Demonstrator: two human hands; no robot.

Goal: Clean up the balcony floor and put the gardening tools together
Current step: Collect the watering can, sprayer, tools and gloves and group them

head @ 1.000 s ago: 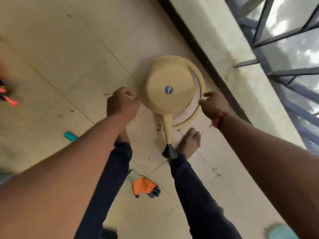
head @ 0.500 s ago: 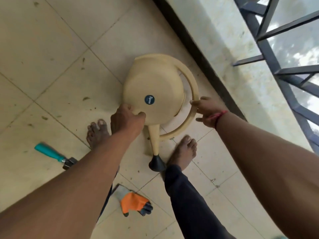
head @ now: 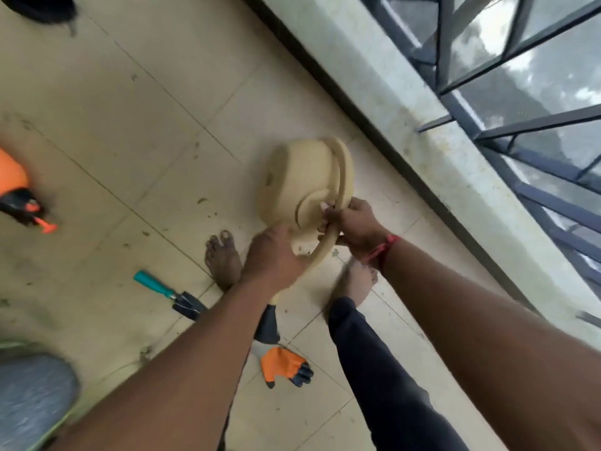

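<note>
A beige plastic watering can (head: pixel 299 183) with a black spout tip is lifted off the tiled floor (head: pixel 136 125) and tipped. My right hand (head: pixel 351 222) grips its ring handle. My left hand (head: pixel 273 255) holds the can's body near the spout base, covering part of it. On the floor lie a trowel (head: pixel 169 292) with a teal handle, left of my feet, and an orange-and-black glove (head: pixel 286 366) between my legs. An orange-and-black spray bottle (head: pixel 18 196) shows at the left edge.
A low concrete ledge (head: pixel 406 125) with a dark metal railing (head: pixel 507 131) runs along the right. A grey round object (head: pixel 29 395) sits at the lower left, a dark one (head: pixel 39 6) at the top left. Bits of soil and leaves dot the tiles.
The watering can has come up off the floor and tipped onto its side. My right hand has closed round the handle and my left moved under the body.
</note>
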